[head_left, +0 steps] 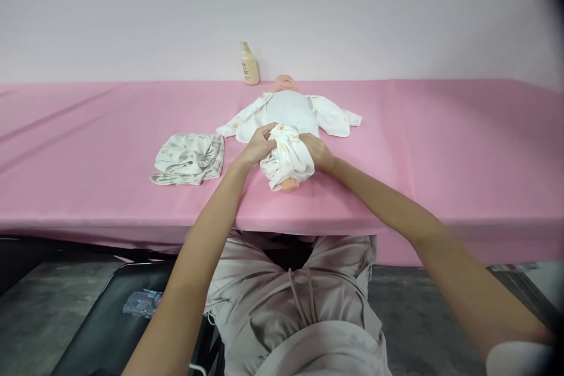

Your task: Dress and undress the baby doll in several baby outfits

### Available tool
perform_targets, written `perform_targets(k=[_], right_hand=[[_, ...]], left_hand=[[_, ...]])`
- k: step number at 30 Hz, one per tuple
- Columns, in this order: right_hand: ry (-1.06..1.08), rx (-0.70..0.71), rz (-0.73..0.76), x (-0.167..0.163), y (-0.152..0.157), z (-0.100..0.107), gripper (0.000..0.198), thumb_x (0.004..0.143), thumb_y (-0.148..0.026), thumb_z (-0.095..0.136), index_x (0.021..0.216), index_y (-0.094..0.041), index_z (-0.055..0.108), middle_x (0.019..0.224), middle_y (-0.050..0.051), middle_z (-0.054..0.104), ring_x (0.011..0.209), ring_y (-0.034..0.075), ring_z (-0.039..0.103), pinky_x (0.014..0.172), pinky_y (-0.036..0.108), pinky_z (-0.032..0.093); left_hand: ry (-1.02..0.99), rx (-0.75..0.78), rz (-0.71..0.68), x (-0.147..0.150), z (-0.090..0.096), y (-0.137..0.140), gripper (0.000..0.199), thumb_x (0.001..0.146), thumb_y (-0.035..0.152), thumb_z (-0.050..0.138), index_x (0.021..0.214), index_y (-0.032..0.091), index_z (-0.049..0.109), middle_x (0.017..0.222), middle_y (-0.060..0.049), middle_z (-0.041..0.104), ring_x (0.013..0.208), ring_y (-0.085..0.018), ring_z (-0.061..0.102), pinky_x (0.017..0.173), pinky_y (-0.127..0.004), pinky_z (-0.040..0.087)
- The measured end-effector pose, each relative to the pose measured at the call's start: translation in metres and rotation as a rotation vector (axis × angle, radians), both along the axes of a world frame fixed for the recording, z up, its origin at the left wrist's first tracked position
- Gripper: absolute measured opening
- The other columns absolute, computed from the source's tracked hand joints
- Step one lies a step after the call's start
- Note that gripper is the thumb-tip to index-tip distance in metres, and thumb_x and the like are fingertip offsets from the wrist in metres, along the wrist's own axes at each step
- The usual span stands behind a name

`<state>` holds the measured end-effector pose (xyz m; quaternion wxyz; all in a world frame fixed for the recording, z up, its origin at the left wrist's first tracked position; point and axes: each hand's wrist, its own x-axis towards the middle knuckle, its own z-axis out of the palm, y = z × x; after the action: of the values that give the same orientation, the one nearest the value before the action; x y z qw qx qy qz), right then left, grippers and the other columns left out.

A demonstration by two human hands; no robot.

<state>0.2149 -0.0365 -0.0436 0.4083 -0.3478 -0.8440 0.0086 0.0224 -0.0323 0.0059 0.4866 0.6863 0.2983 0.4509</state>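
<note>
A baby doll (285, 83) lies on its back on the pink-covered table, its head towards the wall. Its torso is in plain white cloth (288, 108), and a white printed jacket (335, 116) spreads out at both sides with the sleeves stretched apart. Bunched white printed baby pants (288, 158) surround the doll's legs, and one foot (289, 184) pokes out at the near end. My left hand (261, 145) is closed on the left side of the pants' top. On the opposite side my right hand (318, 151) grips them too, its fingertips partly hidden by the fabric.
Folded printed baby clothing (189, 158) lies left of the doll. A yellowish pump bottle (250, 66) stands by the wall. The table's near edge (308, 224) is just above my lap. A black chair (110, 323) with a clear plastic item (141, 303) on it is at lower left.
</note>
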Motion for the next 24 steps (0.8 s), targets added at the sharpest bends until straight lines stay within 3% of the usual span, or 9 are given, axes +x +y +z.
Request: perform_targets(k=[4, 10, 13, 16, 19, 24], right_hand=[[0.008, 0.005, -0.032, -0.001, -0.002, 0.002, 0.034, 0.083, -0.053, 0.049, 0.062, -0.026, 0.053, 0.076, 0.011, 0.064, 0.087, 0.030, 0.061, 0.092, 0.053, 0.048], [0.089, 0.003, 0.010, -0.001, -0.002, 0.001, 0.036, 0.083, -0.057, 0.051, 0.066, -0.025, 0.057, 0.080, 0.011, 0.065, 0.088, 0.030, 0.062, 0.092, 0.053, 0.047], [0.089, 0.074, 0.039, 0.000, 0.001, -0.003, 0.035, 0.085, -0.053, 0.050, 0.068, -0.024, 0.058, 0.077, 0.012, 0.064, 0.085, 0.030, 0.062, 0.089, 0.055, 0.048], [0.044, 0.113, 0.016, 0.003, 0.004, -0.008, 0.031, 0.087, -0.047, 0.049, 0.068, -0.024, 0.058, 0.077, 0.012, 0.064, 0.085, 0.030, 0.062, 0.089, 0.054, 0.049], [0.008, 0.099, -0.018, 0.004, 0.007, -0.011, 0.026, 0.088, -0.040, 0.049, 0.069, -0.024, 0.059, 0.080, 0.011, 0.064, 0.087, 0.028, 0.062, 0.090, 0.052, 0.049], [-0.010, -0.013, -0.094, 0.002, 0.006, -0.009, 0.018, 0.085, -0.031, 0.054, 0.071, -0.022, 0.061, 0.082, 0.011, 0.064, 0.090, 0.028, 0.062, 0.094, 0.051, 0.048]], left_hand=[[-0.053, -0.059, -0.048, -0.001, -0.002, 0.000, 0.028, 0.059, 0.023, 0.076, 0.082, 0.018, 0.061, 0.077, -0.001, 0.061, 0.082, -0.018, 0.060, 0.070, -0.024, 0.047], [-0.115, -0.109, -0.138, -0.004, -0.006, 0.003, 0.029, 0.061, 0.027, 0.075, 0.082, 0.018, 0.057, 0.078, -0.001, 0.061, 0.081, -0.017, 0.061, 0.063, -0.022, 0.045], [-0.165, -0.112, -0.068, -0.001, -0.007, 0.005, 0.031, 0.060, 0.023, 0.073, 0.080, 0.020, 0.050, 0.076, 0.002, 0.058, 0.076, -0.014, 0.058, 0.061, -0.021, 0.042], [-0.173, 0.062, 0.185, 0.002, -0.008, 0.005, 0.031, 0.058, 0.015, 0.069, 0.068, 0.020, 0.040, 0.068, 0.004, 0.050, 0.068, -0.011, 0.050, 0.060, -0.021, 0.038], [-0.023, 0.321, 0.396, 0.003, -0.007, -0.002, 0.029, 0.060, 0.009, 0.060, 0.056, 0.019, 0.033, 0.059, 0.004, 0.038, 0.061, -0.011, 0.040, 0.060, -0.024, 0.034], [0.116, 0.645, 0.414, 0.004, -0.004, -0.016, 0.021, 0.067, 0.008, 0.056, 0.054, 0.019, 0.043, 0.058, 0.002, 0.042, 0.059, -0.013, 0.039, 0.060, -0.027, 0.034]])
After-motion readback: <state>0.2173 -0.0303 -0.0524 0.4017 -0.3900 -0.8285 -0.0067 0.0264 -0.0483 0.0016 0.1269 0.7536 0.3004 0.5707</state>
